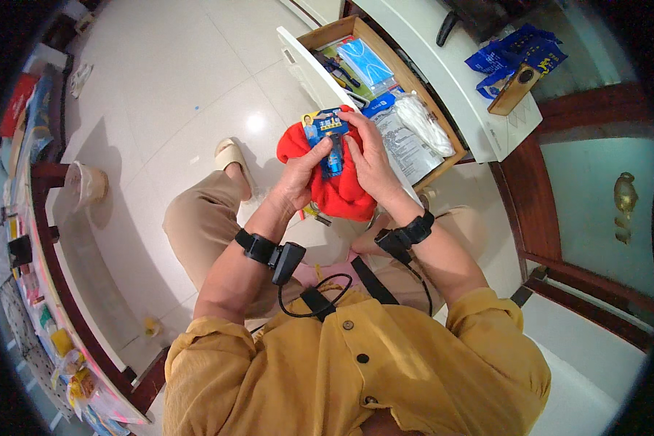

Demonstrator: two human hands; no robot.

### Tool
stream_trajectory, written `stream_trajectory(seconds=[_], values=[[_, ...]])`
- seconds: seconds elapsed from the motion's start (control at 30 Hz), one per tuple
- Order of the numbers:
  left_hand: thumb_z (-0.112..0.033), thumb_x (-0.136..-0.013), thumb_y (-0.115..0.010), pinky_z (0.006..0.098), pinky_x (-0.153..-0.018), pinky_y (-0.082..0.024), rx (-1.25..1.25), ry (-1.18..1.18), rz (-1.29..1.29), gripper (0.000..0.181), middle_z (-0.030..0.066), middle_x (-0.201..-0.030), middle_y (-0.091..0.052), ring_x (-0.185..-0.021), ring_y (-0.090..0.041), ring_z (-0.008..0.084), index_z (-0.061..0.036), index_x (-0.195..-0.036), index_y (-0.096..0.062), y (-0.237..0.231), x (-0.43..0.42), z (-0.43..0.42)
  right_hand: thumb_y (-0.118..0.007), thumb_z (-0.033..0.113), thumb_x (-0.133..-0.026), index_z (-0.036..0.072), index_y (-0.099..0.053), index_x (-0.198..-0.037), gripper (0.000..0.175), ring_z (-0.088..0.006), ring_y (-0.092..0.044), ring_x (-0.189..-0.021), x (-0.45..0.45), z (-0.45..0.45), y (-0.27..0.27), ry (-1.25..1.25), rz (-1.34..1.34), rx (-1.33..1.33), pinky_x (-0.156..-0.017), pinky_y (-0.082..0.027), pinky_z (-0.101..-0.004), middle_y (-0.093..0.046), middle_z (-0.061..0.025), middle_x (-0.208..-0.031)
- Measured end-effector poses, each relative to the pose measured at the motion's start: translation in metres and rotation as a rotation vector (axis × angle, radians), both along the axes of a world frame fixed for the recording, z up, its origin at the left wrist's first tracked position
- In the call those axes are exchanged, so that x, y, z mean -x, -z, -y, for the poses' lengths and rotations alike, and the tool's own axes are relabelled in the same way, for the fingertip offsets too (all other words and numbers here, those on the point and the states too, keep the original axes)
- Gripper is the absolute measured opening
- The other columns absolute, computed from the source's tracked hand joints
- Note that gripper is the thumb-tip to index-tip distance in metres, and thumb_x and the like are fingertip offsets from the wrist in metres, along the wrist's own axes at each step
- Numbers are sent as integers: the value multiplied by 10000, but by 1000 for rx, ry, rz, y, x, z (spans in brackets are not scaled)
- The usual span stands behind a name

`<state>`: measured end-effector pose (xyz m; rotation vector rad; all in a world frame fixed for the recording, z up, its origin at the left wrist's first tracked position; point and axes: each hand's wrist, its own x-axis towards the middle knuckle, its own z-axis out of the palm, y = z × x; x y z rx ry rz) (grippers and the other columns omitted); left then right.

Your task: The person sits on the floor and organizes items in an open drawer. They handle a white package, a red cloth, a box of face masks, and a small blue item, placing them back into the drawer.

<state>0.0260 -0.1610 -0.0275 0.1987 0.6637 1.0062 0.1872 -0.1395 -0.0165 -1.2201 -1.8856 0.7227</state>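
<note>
A blue and yellow blister card [317, 143] bearing print and a small blue tube [334, 161] lies over a soft red cloth bundle [340, 197]. My left hand [297, 180] grips card and cloth from the left, thumb pressed on the card beside the tube. On the other side my right hand [373, 161] holds the card's upper right corner with its fingers and rests against the red cloth. The fingers under the bundle are hidden. Both hands are above the floor, just left of an open drawer [359, 24].
Inside the drawer are a blue packet [366, 62], a printed silver packet [406, 147] and a white fabric bundle [422, 122]. A phone [515, 91] and a crumpled blue bag [509, 57] lie on the white cabinet top [414, 32]. A bin [87, 185] stands left.
</note>
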Motion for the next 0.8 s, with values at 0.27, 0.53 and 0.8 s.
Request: stream_trajectory(seconds=[0.27,0.53,0.8], values=[[-216,-911,-680,348,-925,-522,-94,-100,-166,355,66,-1122,-663,-990,-645,174,-44,-1204,-581,17,-1,-9,-409,316,-1039,71,-370,-1445,475,-260,-420,-1321,7,17,9,-44,-338,510,-1105,-313,-331,-409,-157,-1455],[-255,-918,-679,331,-836,-552,-68,-180,-223,335,54,-1047,-673,-917,-657,157,-45,-1166,-598,21,4,-16,-693,349,-880,0,-344,-1431,740,-331,-421,-1331,-4,21,0,-135,-109,337,-1108,-324,-389,-418,-243,-1419],[-242,-928,-664,285,-775,-533,-215,-125,-511,318,42,-1023,-666,-869,-629,110,-13,-1140,-606,21,-5,-11,-646,350,-928,10,-641,-1126,393,-81,-583,-900,-7,13,10,49,-601,880,-812,-463,-245,-649,-15,-982]])
